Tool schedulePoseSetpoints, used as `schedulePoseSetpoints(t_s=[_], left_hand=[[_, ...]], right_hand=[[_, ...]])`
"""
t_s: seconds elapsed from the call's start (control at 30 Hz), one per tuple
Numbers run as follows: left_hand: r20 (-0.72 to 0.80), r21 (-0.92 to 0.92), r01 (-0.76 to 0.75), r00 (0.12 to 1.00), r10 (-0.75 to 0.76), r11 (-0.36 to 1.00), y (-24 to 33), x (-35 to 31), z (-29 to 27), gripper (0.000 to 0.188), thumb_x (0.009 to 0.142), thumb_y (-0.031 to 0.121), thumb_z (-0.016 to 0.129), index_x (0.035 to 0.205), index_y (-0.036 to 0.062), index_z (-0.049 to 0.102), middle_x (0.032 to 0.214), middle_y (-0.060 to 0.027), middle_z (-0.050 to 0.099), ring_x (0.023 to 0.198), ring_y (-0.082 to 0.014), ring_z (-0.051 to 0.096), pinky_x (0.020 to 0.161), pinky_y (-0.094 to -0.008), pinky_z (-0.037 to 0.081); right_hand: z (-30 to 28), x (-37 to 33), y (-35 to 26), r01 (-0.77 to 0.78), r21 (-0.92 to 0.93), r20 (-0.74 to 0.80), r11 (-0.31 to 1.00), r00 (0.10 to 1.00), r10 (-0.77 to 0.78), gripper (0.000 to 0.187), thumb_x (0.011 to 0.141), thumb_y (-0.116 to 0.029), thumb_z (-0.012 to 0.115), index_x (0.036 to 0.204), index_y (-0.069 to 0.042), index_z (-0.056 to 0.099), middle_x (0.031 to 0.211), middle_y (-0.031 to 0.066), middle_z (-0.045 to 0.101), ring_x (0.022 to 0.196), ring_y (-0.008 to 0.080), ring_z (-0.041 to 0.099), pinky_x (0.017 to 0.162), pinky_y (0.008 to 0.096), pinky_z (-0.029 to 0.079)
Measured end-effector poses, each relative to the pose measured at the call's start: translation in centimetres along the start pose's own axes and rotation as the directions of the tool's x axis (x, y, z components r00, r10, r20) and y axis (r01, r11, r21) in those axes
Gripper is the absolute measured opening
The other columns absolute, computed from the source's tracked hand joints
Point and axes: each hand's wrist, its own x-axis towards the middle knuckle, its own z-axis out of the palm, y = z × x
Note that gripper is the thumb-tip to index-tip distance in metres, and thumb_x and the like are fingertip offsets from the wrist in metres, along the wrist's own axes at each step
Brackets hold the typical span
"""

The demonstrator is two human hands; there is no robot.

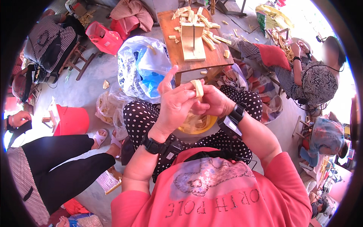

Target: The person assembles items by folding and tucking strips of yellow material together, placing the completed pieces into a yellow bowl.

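Note:
A pale yellow, folded flat strip (197, 89) is held up between my two hands, above my lap. My left hand (174, 101) pinches it from the left, with one finger sticking up away from the others. From the right, my right hand (216, 100) has its fingers closed on the same strip. What the strip is made of I cannot make out. Beneath the hands, a yellow bowl (211, 124) in my lap holds more pale pieces, partly hidden by my fingers and wrists.
Ahead stands a wooden table (172, 49) with a wooden block stand (193, 53) and several pale strips (208, 39). A white and blue plastic bag (141, 64) leans left of it. A red bucket (72, 120) is farther left. People sit on both sides.

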Motion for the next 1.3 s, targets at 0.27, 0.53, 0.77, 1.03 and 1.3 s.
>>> schedulePoseSetpoints(t_s=[0.27,0.53,0.77,1.03,1.3], left_hand=[[-0.258,0.197,0.061,0.966,-0.009,0.978,-2.7,-0.1,3.8,0.03,0.119,0.006,0.077,0.143,0.0119,0.093,0.161,-0.0064,0.09,0.173,-0.0441,0.059,0.153,-0.0629,0.024],[-0.058,-0.233,0.178,0.979,-0.197,0.956,-4.6,-0.5,3.5,0.035,0.115,0.001,0.078,0.145,0.0105,0.094,0.163,-0.0071,0.089,0.177,-0.0446,0.055,0.156,-0.0589,0.026],[0.241,-0.729,0.462,0.864,-0.443,0.505,-5.6,-0.2,3.0,0.02,0.114,0.003,0.087,0.131,0.0028,0.096,0.145,-0.0055,0.092,0.156,-0.0246,0.07,0.134,-0.0425,0.053],[0.078,-0.73,0.442,0.812,-0.579,0.521,-7.1,-0.9,5.5,0.006,0.111,0.0,0.092,0.116,0.0007,0.089,0.125,0.0014,0.073,0.117,-0.0111,0.071,0.108,-0.0303,0.056],[-0.146,0.083,0.23,0.965,-0.216,0.97,-6.1,0.7,6.2,0.017,0.103,0.003,0.098,0.107,0.0025,0.082,0.098,-0.0088,0.073,0.089,-0.0268,0.073,0.082,-0.0434,0.058]], right_hand=[[-1.3,2.2,0.8,0.489,-0.192,-0.237,0.851,0.818,-0.524,0.02,0.134,-0.023,0.069,0.141,-0.009,0.082,0.104,-0.0066,0.074,0.077,0.0045,0.054,0.067,0.0274,0.042],[-3.3,-1.6,-2.0,0.348,-0.376,-0.226,0.859,0.865,-0.449,0.014,0.127,-0.017,0.082,0.134,-0.007,0.088,0.108,0.0005,0.082,0.08,0.0092,0.065,0.071,0.0275,0.052],[-2.9,-1.7,-3.3,0.221,-0.239,-0.172,0.946,0.949,-0.265,0.014,0.12,-0.011,0.088,0.11,-0.012,0.078,0.105,0.0002,0.077,0.073,0.0091,0.054,0.069,0.0266,0.048],[-4.6,-0.2,-3.1,0.267,-0.269,-0.186,0.925,0.928,-0.322,0.016,0.116,-0.007,0.09,0.111,-0.013,0.076,0.107,-0.0008,0.079,0.075,0.0071,0.055,0.068,0.0259,0.045],[-4.3,1.4,-4.7,0.156,-0.506,-0.347,0.848,0.864,-0.366,0.02,0.111,-0.004,0.091,0.127,-0.007,0.08,0.12,0.0036,0.083,0.099,0.0107,0.077,0.078,0.0274,0.06]])
